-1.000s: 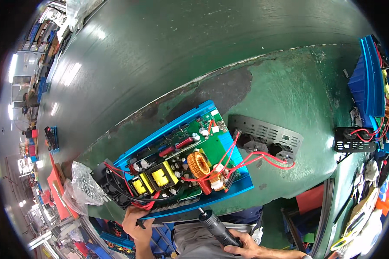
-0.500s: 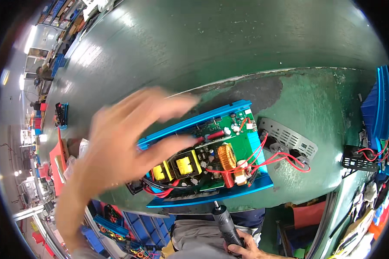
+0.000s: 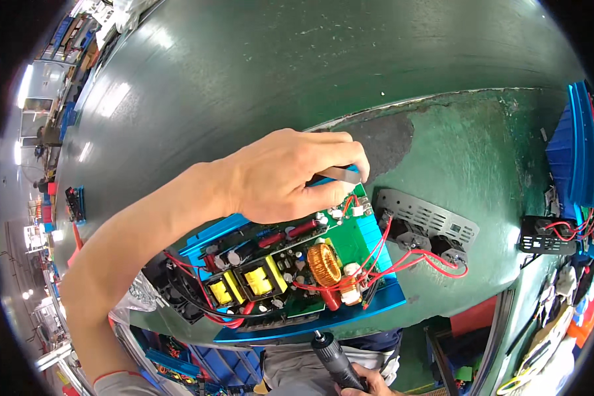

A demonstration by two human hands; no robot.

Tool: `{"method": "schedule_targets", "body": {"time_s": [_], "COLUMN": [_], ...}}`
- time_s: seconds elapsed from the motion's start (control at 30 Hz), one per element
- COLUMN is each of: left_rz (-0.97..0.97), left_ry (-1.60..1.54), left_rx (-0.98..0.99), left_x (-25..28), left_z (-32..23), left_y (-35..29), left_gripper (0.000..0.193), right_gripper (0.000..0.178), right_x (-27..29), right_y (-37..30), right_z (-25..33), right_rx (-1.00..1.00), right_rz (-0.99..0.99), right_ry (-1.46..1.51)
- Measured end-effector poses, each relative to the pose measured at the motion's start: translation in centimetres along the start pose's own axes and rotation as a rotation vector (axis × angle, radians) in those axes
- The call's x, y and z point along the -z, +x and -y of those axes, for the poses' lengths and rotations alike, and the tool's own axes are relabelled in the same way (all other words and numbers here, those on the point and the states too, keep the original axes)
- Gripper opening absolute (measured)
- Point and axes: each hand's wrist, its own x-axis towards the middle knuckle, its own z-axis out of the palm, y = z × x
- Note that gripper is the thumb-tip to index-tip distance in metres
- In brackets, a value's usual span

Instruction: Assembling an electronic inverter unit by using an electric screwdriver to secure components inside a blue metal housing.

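ok so my left hand [image 3: 277, 175] had a grey strip [image 3: 343, 174] pinched over the far edge of the blue case [image 3: 384, 299], which sat on the green bench [image 3: 472, 152], and my right hand [image 3: 371, 381] was curled round a black driver [image 3: 335, 361]

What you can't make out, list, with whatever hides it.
All in the head view:
Blue metal casing: part of its far wall, behind the bare left hand.
Flat grey strip: one end, under that hand.
Black cylindrical screwdriver: rear end, behind the bare right hand, itself cut by the lower edge.
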Motion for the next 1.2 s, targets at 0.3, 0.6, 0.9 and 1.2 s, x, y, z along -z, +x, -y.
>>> {"method": "schedule_targets", "body": {"time_s": [0.3, 0.6, 0.9, 1.2], "left_rz": [-0.031, -0.435, -0.448, -0.521], "left_ry": [0.016, 0.27, 0.501, 0.658], "left_rx": [-0.097, 0.14, 0.346, 0.413], "left_x": [-0.4, -0.6, -10.2, -14.2], "left_z": [0.8, -3.8, -11.9, -11.7], "left_y": [0.0, -3.8, -14.1, -11.0], "left_gripper": [0.015, 0.027, 0.038, 0.044], "right_gripper": [0.039, 0.042, 0.063, 0.086], "right_x": [-0.7, -0.2, 1.2, 3.6], "right_y": [-0.3, -0.3, 1.4, 0.3], "right_z": [0.4, 1.3, 1.9, 1.4], "right_rx": [-0.001, -0.023, -0.035, -0.004], "right_rz": [0.002, -0.009, 0.084, 0.098], "right_ry": [0.036, 0.022, 0.018, 0.087]}}
